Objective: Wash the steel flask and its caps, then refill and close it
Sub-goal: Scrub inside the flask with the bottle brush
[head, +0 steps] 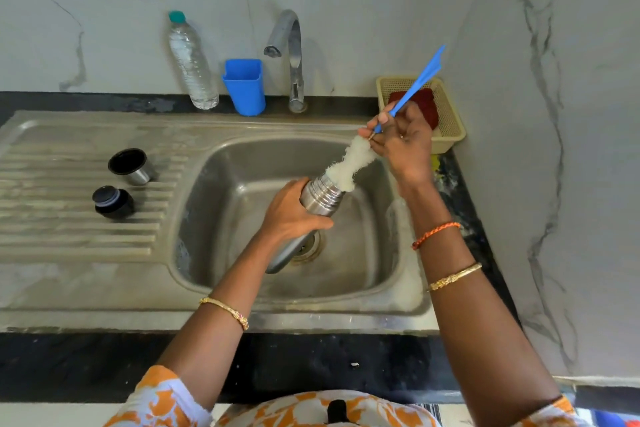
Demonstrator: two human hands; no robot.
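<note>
Fluffy white brush [349,163] in ribbed steel flask [320,199]

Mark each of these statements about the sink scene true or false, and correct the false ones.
1. The left hand grips the steel flask over the sink. True.
2. The right hand holds a sponge. False: it holds a blue-handled bottle brush, whose white bristles sit at the flask's mouth.
3. The two caps lie inside the sink bowl. False: both sit on the ribbed draining board, left of the bowl.
4. Water runs from the tap. False: no stream is visible.
5. A plastic water bottle stands beside a blue holder behind the sink. True.
</note>
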